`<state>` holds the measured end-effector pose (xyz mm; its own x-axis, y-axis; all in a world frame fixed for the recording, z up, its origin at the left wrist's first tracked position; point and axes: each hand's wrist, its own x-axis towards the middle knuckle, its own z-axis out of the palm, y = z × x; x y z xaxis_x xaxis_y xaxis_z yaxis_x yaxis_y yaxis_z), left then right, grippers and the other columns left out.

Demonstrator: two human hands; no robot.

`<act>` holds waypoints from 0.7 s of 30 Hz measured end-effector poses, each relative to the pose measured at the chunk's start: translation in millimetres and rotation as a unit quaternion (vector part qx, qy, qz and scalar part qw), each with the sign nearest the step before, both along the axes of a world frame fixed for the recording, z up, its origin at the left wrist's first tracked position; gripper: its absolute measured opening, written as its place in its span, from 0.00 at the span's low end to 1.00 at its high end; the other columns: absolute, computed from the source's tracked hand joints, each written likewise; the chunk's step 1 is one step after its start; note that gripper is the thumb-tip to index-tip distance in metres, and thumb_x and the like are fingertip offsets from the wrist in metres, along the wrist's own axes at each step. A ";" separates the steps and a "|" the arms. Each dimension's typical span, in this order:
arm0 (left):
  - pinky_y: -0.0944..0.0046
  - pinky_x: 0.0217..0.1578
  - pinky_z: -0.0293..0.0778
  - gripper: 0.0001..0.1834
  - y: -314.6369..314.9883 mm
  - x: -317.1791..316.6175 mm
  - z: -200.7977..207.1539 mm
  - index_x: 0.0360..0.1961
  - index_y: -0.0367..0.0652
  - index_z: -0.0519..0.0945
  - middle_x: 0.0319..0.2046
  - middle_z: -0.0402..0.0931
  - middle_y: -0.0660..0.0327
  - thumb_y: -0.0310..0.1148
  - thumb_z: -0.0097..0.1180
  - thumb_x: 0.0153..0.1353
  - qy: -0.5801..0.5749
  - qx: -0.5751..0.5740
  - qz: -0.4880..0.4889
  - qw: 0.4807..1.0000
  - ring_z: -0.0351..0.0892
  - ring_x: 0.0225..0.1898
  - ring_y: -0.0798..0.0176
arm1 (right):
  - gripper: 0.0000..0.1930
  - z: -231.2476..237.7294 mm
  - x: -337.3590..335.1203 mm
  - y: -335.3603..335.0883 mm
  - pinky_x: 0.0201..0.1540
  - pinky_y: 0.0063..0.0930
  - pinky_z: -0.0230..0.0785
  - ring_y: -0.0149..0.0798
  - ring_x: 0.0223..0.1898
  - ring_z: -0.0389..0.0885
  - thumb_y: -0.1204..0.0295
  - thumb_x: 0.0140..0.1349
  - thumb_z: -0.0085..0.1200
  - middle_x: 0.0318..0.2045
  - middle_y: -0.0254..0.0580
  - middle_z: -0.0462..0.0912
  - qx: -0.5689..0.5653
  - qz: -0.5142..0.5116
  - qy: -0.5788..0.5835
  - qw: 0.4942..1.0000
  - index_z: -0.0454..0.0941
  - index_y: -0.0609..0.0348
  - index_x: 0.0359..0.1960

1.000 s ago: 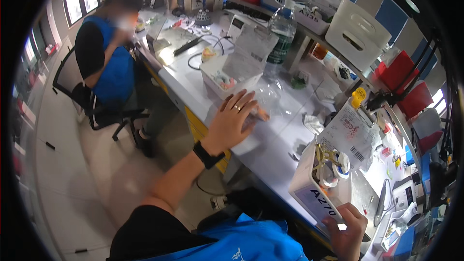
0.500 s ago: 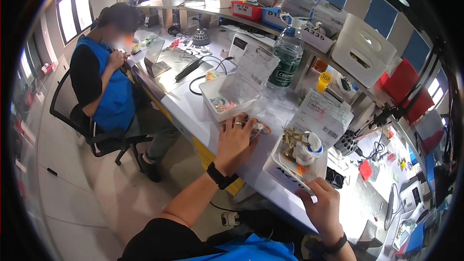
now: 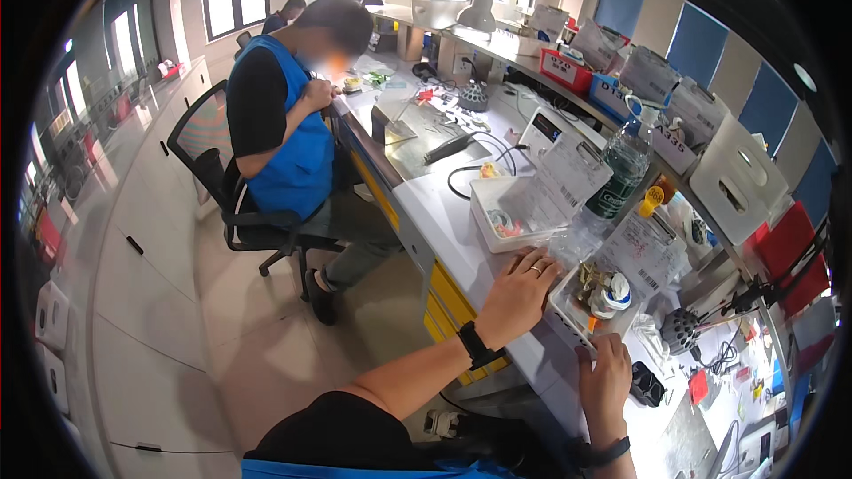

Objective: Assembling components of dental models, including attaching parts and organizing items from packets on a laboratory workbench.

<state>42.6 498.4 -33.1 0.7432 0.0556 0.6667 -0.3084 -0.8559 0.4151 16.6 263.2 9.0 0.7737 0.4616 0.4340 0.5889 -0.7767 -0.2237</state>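
Observation:
A small white bin [image 3: 563,324] stands at the bench edge in front of me. Inside it lie a clump of brass-coloured metal parts [image 3: 593,286] and a small white jar [image 3: 612,293] with a blue ring. A clipboard with a printed sheet [image 3: 643,257] leans up behind them. My left hand [image 3: 517,298], with a ring and a black wristband, has its fingers bent against the bin's far left corner; their tips are partly hidden. My right hand [image 3: 606,381] grips the near rim, thumb apart from the fingers. Clear plastic wrap [image 3: 577,239] lies just beyond my left hand.
Farther left stands another white bin [image 3: 497,235] with a clipboard. Behind are a large water bottle [image 3: 617,173] and a shelf of bins [image 3: 568,69]. A black object [image 3: 647,384] lies right of my right hand. A seated co-worker [image 3: 288,124] in blue works at the left.
The view has swung left. The white bin has slid away from the black object toward the other bin, my right hand staying at its rim. My left hand now meets its corner.

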 end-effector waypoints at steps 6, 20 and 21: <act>0.45 0.74 0.63 0.25 -2.1 -1.6 -1.9 0.62 0.38 0.78 0.69 0.73 0.51 0.23 0.59 0.62 -0.005 -0.002 -0.008 1.000 0.66 0.75 0.46 | 0.16 32.3 -22.8 -2.4 0.52 0.47 0.73 0.56 0.50 0.81 0.76 0.61 0.65 0.51 0.46 0.81 0.048 -0.011 -0.055 0.997 0.77 0.58 0.50; 0.48 0.57 0.75 0.14 4.0 4.6 -1.2 0.46 0.40 0.81 0.42 0.82 0.53 0.17 0.57 0.58 -0.166 -0.042 -0.002 0.985 0.82 0.50 0.44 | 0.13 150.0 -175.2 45.7 0.25 0.25 0.69 0.37 0.26 0.79 0.60 0.74 0.61 0.41 0.49 0.87 0.496 0.461 -0.127 0.725 0.81 0.37 0.58; 0.47 0.58 0.74 0.14 3.2 6.0 -2.0 0.47 0.39 0.81 0.43 0.82 0.53 0.17 0.56 0.59 -0.162 -0.046 -0.008 0.986 0.82 0.50 0.44 | 0.15 152.7 -171.8 39.8 0.23 0.23 0.66 0.36 0.24 0.77 0.59 0.74 0.61 0.40 0.48 0.87 0.482 0.542 -0.175 0.666 0.83 0.34 0.60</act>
